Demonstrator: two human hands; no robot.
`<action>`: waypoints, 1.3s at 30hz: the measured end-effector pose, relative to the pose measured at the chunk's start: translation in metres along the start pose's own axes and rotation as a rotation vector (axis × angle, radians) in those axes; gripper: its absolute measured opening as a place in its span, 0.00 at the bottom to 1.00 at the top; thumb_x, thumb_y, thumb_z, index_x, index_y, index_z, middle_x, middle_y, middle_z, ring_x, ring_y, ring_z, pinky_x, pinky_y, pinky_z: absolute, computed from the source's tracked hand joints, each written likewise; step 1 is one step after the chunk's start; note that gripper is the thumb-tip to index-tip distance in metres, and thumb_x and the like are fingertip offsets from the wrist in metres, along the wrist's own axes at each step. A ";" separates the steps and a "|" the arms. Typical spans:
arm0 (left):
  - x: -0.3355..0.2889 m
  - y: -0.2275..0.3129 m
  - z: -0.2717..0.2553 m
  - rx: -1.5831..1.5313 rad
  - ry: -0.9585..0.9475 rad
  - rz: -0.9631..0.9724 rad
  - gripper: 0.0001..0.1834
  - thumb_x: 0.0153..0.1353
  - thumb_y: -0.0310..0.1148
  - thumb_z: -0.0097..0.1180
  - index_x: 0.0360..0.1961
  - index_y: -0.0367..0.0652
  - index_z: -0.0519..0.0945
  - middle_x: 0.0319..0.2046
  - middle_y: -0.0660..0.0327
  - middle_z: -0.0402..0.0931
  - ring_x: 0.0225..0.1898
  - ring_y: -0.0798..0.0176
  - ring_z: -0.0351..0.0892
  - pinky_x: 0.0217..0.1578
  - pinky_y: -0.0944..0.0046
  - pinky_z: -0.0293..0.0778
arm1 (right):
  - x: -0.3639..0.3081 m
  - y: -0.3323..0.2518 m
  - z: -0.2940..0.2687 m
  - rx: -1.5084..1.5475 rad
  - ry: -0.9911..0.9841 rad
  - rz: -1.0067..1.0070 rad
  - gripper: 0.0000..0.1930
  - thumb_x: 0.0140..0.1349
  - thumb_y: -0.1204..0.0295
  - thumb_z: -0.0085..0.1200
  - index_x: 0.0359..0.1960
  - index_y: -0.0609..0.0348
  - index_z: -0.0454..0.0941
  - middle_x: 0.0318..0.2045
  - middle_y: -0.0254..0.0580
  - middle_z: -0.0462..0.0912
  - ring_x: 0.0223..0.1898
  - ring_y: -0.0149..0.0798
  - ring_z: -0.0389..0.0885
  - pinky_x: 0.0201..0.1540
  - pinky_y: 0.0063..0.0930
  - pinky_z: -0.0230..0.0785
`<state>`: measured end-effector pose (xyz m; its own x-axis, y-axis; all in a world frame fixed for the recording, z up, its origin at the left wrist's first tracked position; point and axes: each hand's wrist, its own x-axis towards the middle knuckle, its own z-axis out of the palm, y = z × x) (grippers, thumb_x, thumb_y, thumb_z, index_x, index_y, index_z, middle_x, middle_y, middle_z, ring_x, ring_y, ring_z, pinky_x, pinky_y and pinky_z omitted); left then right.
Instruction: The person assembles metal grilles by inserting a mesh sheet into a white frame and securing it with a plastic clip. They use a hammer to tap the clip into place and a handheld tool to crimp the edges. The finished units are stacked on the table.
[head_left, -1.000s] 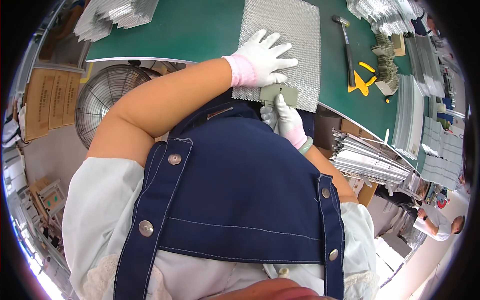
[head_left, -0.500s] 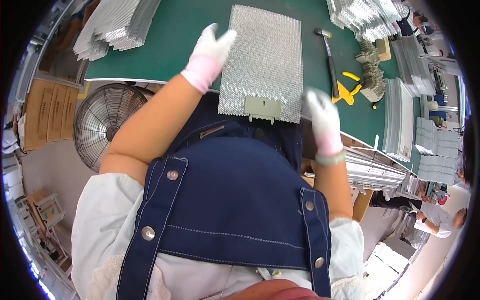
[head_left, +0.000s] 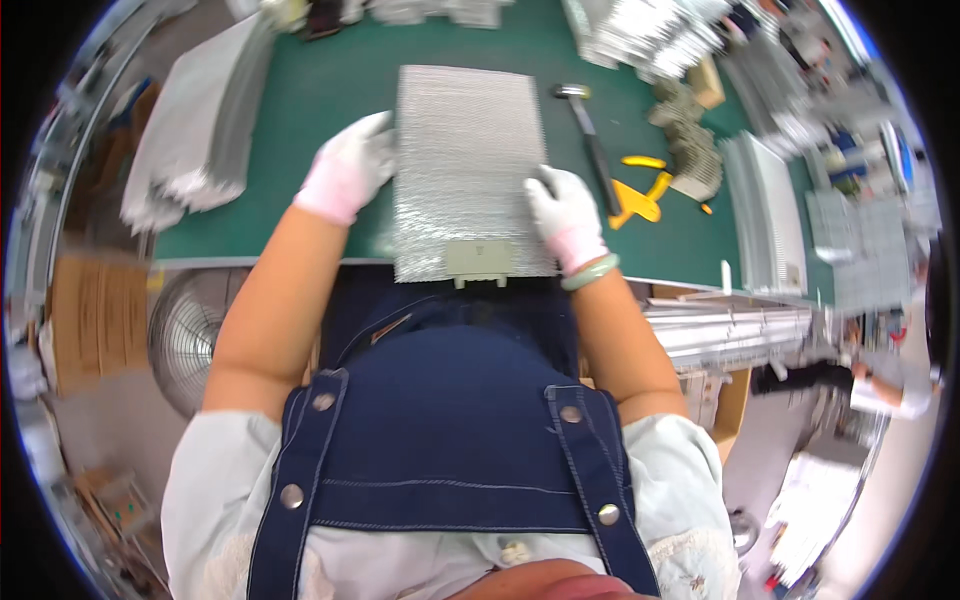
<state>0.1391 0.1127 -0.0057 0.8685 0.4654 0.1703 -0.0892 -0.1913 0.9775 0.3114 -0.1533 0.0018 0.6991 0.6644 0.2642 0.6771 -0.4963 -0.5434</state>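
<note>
A silvery panel with a fine ridged, honeycomb-like surface (head_left: 468, 160) lies flat on the green table in front of me. At its near edge sits a grey-green plastic clip (head_left: 478, 258), its two small prongs pointing toward me. My left hand (head_left: 352, 168), in a white glove with a pink cuff, is beside the panel's left edge, fingers stretched toward it and somewhat blurred. My right hand (head_left: 566, 212), gloved the same way, rests at the right edge, its thumb and finger apart and overlapping the panel's border. Neither hand visibly grips it.
A hammer (head_left: 592, 150) and yellow-handled cutters (head_left: 638, 196) lie right of the panel. Beyond them are a heap of grey-green clips (head_left: 690, 150) and stacked panels (head_left: 765, 215). More panels (head_left: 205, 110) are piled at left. A round fan (head_left: 190, 335) stands below the table's left side.
My right hand has come in from the side to the panel's right edge. My left hand has moved down along the left edge. The panel overhangs the table's near edge less; the view has shifted.
</note>
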 end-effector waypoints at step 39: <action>0.027 0.011 0.036 1.188 0.194 0.492 0.33 0.65 0.41 0.54 0.67 0.35 0.64 0.66 0.41 0.61 0.68 0.36 0.57 0.67 0.42 0.52 | -0.296 0.309 -0.057 -0.415 -0.359 1.222 0.24 0.56 0.63 0.63 0.52 0.64 0.76 0.50 0.55 0.82 0.51 0.55 0.82 0.52 0.46 0.75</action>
<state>0.1788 0.0923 0.0056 0.7752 0.2253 0.5901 0.1940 -0.9740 0.1170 0.3268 -0.5350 -0.1992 0.8467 -0.2470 -0.4714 -0.2705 -0.9625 0.0184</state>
